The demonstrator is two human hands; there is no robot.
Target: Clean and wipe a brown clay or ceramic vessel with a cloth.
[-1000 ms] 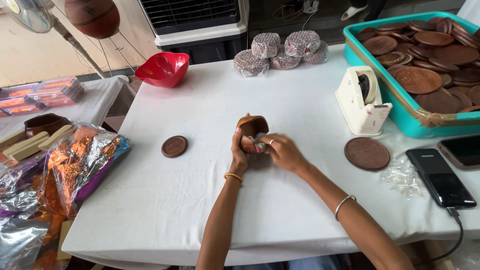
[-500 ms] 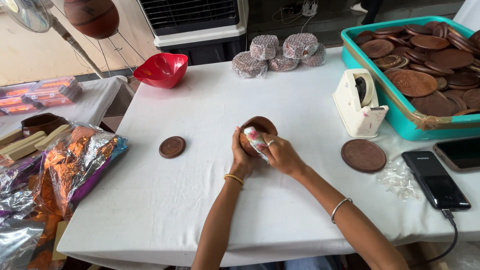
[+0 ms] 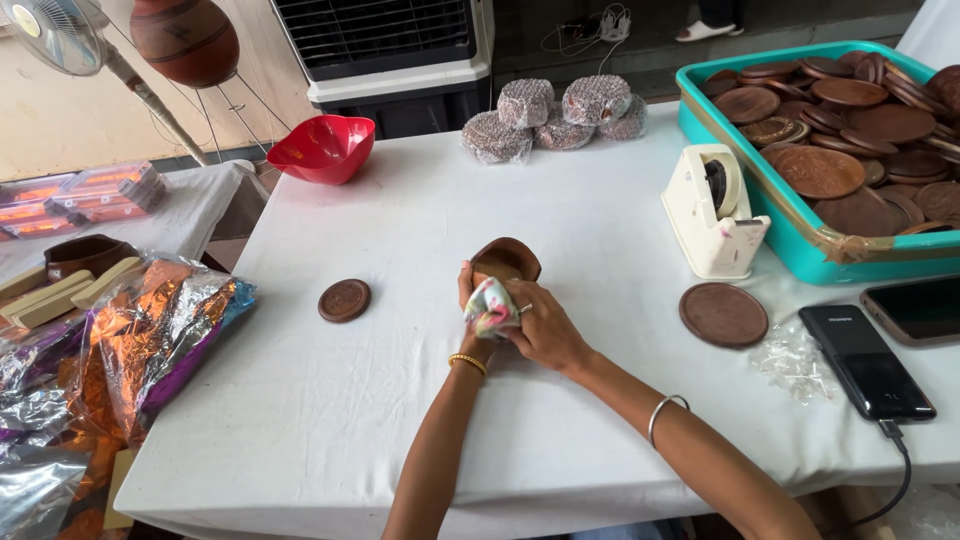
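In the middle of the white table (image 3: 330,430), my left hand (image 3: 468,300) grips a small brown wooden bowl (image 3: 508,260) that is tilted with its mouth facing away. My right hand (image 3: 545,325) presses a crumpled patterned cloth (image 3: 490,308) against the bowl's near side. A small brown round lid (image 3: 344,300) lies flat on the table to the left of both hands. A larger brown disc (image 3: 723,314) lies to the right.
A teal tub (image 3: 760,190) of brown wooden plates stands at the right, with a cream tape dispenser (image 3: 712,215) before it. Two phones (image 3: 865,360) lie at the right edge. Bubble-wrapped bundles (image 3: 553,110) and a red bowl (image 3: 322,148) sit at the back. Foil wrap (image 3: 150,350) lies left.
The bowl has turned in my left hand, so its open mouth now faces away. The cloth in my right hand has shifted lower along the bowl's near side.
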